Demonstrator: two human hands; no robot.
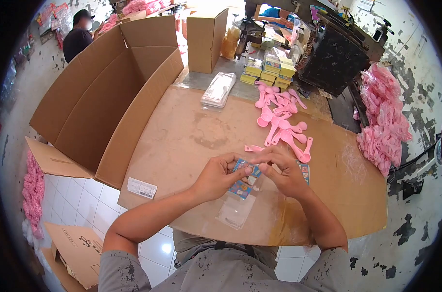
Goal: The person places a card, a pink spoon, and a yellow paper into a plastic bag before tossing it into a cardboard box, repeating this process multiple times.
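Observation:
My left hand (222, 176) is closed on a blue printed card (240, 189), its thumb lying across the front. Close beside it, my right hand (281, 171) has its fingers bent together at the card's upper right edge; what they pinch is too small to make out. A clear plastic bag (235, 210) hangs below the card over the cardboard sheet. Just beyond my hands, pink plastic spoons (291, 138) lie in a loose pile. Another blue printed card (302, 171) shows partly behind my right hand.
A large open cardboard box (97, 92) stands at left. Stacked clear bags (218, 90) and card bundles (269, 68) lie at the back. A black machine (333, 58) and bagged pink items (384, 121) are at right. A person (78, 39) is at far left; a co-worker's arm (278, 20) shows behind.

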